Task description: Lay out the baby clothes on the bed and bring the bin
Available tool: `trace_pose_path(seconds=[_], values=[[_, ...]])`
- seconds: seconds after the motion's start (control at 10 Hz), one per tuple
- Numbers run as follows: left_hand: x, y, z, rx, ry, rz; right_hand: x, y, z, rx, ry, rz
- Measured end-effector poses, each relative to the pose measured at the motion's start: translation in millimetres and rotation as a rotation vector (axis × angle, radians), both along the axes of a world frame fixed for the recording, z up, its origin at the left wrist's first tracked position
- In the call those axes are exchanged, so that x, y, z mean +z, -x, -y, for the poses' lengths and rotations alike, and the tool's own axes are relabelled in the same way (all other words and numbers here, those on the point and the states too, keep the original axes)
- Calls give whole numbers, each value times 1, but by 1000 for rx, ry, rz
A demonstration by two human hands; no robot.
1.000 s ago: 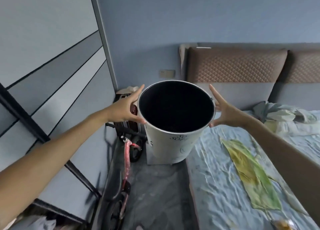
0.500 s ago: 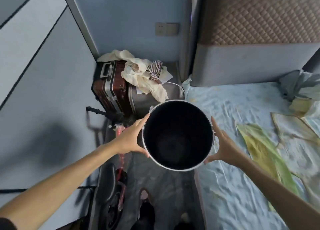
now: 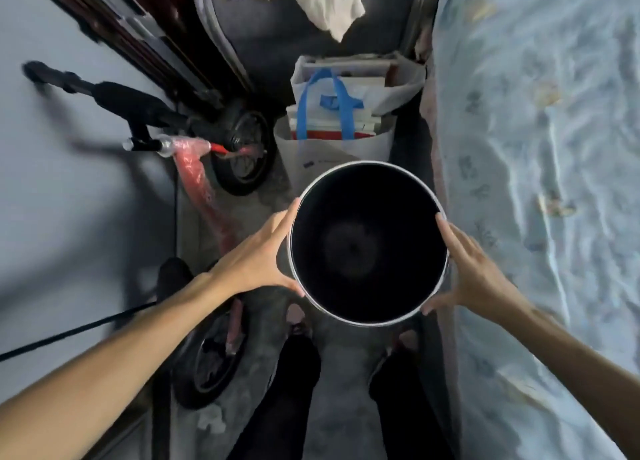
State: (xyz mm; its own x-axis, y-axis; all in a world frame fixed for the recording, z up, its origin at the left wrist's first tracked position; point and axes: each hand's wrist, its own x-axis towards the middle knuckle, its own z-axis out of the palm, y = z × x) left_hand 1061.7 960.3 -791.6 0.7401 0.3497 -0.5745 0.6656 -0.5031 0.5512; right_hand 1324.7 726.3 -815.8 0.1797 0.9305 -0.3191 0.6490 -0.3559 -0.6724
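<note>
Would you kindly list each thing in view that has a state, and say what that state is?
bin: upright, open-topped, looks empty, held between both hands
left hand: fingers straight, pressed on bin's side
right hand: fingers straight, pressed on opposite side
white bag: upright, open, full of flat items
bed: sheet wrinkled

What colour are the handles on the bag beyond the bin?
Blue handles, on a white bag standing just beyond the bin; the head view shows them clearly.

The round white bin with a dark, empty inside is upright, its open mouth facing up, above the grey floor. It sits just beside the bed's pale blue patterned sheet.
</note>
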Motion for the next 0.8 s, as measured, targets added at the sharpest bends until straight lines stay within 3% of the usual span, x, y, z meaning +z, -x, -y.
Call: trace_pose_path(seconds=[0.3, 0.5, 0.7, 0.8], values=[[-143, -10, -16, -243, -159, -230, -138, 10, -17, -32, 226, -74], [-213, -21, -13, -355, -226, -237, -199, 16, -31, -88, 341, -61], [-222, -29, -17, -281, -85, -172, -216, 22, -26, -189, 282, -79], [-214, -30, -15, -240, -101, -245, -215, 21, -30, -271, 347, -32]])
